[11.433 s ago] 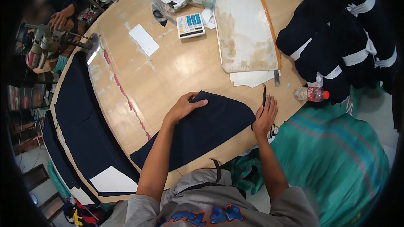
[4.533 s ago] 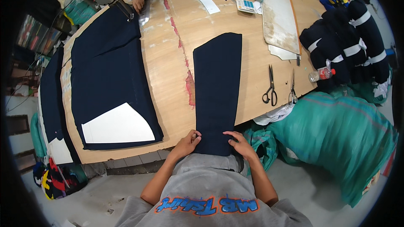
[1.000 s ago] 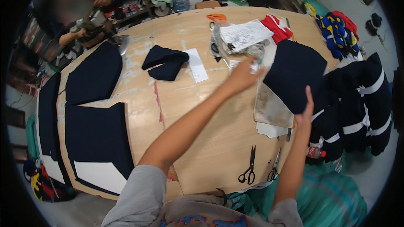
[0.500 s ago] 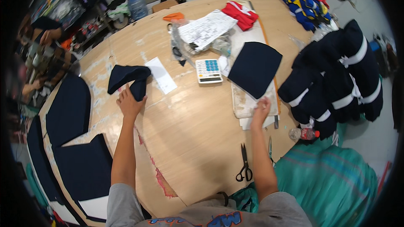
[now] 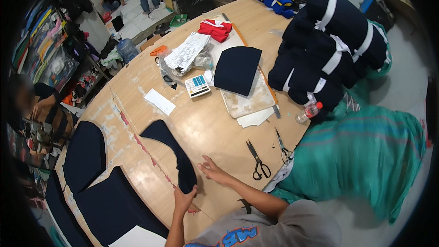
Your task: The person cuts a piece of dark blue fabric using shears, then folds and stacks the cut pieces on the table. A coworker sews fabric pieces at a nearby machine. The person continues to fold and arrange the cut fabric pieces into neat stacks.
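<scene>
I see a curved navy fabric piece (image 5: 171, 153), narrow and crescent-shaped, lying flat on the wooden table (image 5: 215, 128) near its front edge. Bare tabletop lies open beyond it, toward the calculator (image 5: 197, 85); black scissors (image 5: 257, 160) sit just right of my right hand (image 5: 211, 170). My left hand (image 5: 184, 198) pinches the piece's near end, fingers closed on the cloth. My right hand rests flat beside it, fingers spread, holding nothing.
</scene>
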Demonstrator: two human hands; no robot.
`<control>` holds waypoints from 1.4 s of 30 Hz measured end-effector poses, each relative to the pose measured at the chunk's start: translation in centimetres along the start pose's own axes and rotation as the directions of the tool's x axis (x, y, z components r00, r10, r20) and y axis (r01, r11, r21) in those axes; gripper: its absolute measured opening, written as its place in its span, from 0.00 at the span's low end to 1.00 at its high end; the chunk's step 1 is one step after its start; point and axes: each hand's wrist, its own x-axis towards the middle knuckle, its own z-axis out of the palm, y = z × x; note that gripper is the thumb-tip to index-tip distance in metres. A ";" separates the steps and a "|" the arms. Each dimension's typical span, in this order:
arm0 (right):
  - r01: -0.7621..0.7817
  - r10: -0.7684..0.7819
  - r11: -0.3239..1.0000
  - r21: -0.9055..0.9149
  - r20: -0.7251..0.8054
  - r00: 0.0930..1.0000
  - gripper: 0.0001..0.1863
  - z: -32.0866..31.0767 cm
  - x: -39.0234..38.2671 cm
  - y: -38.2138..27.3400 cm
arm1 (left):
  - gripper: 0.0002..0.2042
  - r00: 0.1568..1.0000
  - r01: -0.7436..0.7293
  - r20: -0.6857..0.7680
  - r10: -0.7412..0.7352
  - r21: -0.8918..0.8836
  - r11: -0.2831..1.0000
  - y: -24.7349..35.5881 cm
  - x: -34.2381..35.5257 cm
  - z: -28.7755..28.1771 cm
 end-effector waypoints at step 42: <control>0.844 -0.270 0.535 -0.043 -0.955 0.122 0.37 -9.3 -43.6 29.6 | 0.35 0.383 -0.627 0.886 0.261 0.041 0.778 -3.2 -26.1 17.3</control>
